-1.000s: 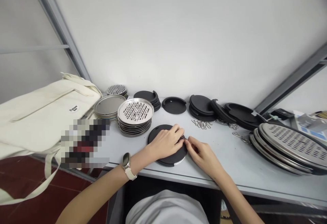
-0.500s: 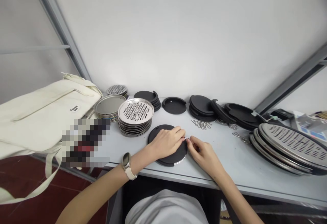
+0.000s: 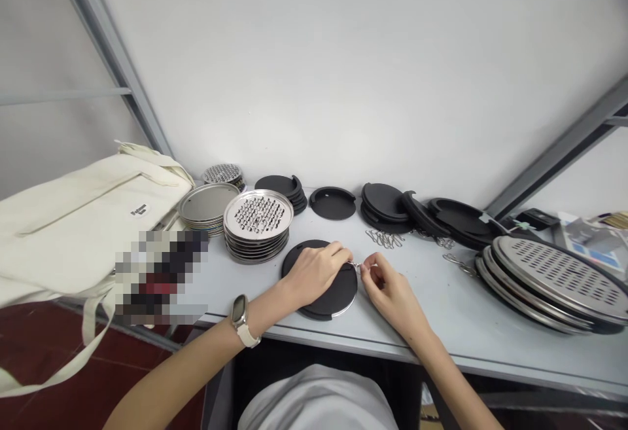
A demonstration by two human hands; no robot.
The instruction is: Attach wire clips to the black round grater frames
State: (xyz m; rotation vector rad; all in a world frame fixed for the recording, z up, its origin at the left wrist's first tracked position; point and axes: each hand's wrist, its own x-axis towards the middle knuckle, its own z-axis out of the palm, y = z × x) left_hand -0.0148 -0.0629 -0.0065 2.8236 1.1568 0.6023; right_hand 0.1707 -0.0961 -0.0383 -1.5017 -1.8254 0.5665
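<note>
Resting part-curled left hand (image 3: 314,275) on near round black disc (image 3: 341,291), cannot tell grip; pinching small silver metal clip (image 3: 356,264) in half-closed right hand (image 3: 390,289).

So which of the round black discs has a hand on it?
The black disc nearest the table's front edge, under the left hand, with bright metal showing along its lower-right rim. The other black discs have no hand on them.

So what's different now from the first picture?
The right hand slid a little right, away from the left hand, so more of the small metal clip shows between their fingertips. Nothing was visibly dropped. The left hand stays on the black disc, and the grater stack hasn't moved.
</note>
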